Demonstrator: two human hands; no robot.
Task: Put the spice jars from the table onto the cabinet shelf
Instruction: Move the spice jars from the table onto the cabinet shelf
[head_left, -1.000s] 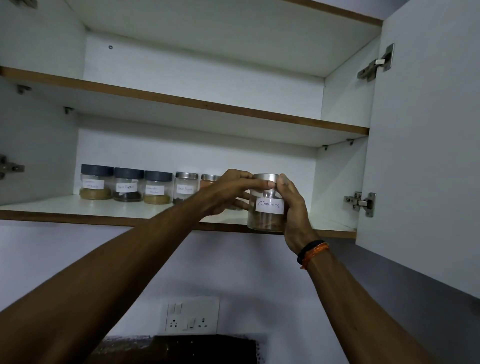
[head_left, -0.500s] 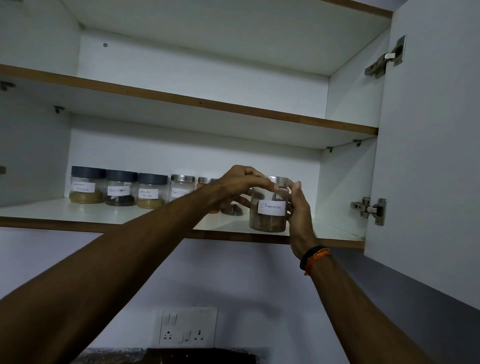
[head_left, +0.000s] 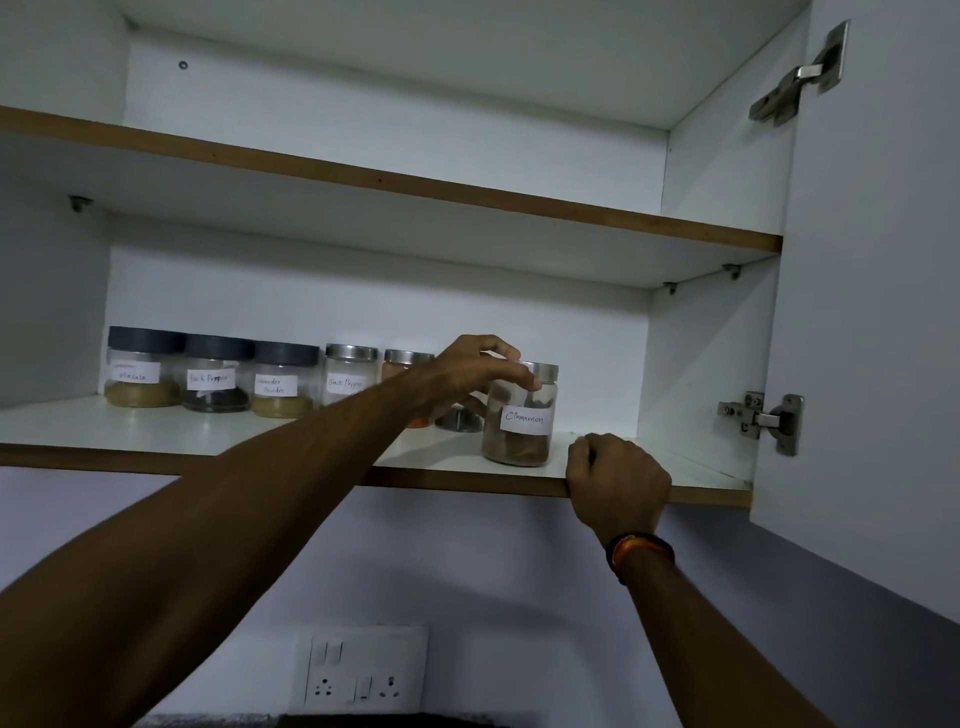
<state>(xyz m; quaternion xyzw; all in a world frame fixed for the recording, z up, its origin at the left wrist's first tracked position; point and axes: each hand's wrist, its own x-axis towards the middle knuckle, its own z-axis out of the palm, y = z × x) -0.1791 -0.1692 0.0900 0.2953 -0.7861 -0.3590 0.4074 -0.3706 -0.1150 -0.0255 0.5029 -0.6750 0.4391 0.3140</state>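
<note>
**Cinnamon jar sitting on the lower shelf**

Far left, around 9 o'clock, three clear dark-lidded spice jars sit in a row on the white lower cabinet shelf with its brown front edge, then two clear steel-lidded jars just beside them. The left hand reaches in over the row, fingers curled on the steel lid of the clear glass jar labelled "Cinnamon", which stands upright near the shelf's front edge. At 3 o'clock of that jar, the right hand is a loose fist holding nothing, resting on the shelf edge. An orange-and-black wristband sits on that wrist. The white cabinet door hangs open far right.
</note>
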